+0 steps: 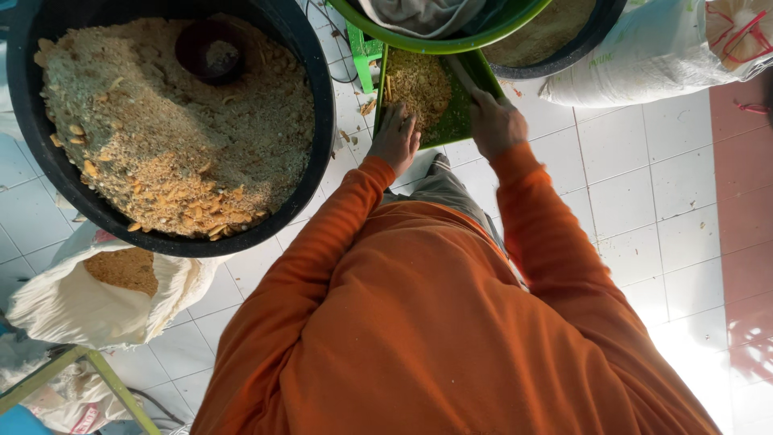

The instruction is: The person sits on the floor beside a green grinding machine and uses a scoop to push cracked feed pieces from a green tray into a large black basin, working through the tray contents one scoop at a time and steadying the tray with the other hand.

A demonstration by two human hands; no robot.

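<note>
White floor tiles (644,185) are filling the head view, giving way to reddish tiles at the right edge. At the far side, a flat green plastic tray (459,121) is lying on the floor, carrying a heap of coarse tan crumbs (417,84). The left hand (394,138) is resting palm-down on the tray's near left rim, fingers reaching into the crumbs, not clenched. The right hand (495,122) is gripping the tray's near right edge, where a pale strip is running under it; what that strip is cannot be told. Orange sleeves (555,234) are covering both arms. To the left, a large black round tub (318,97) is holding more tan crumb mix, with a small dark bowl (211,50) sitting in it. Nearer left, a white sack (48,306) is lying open.
</note>
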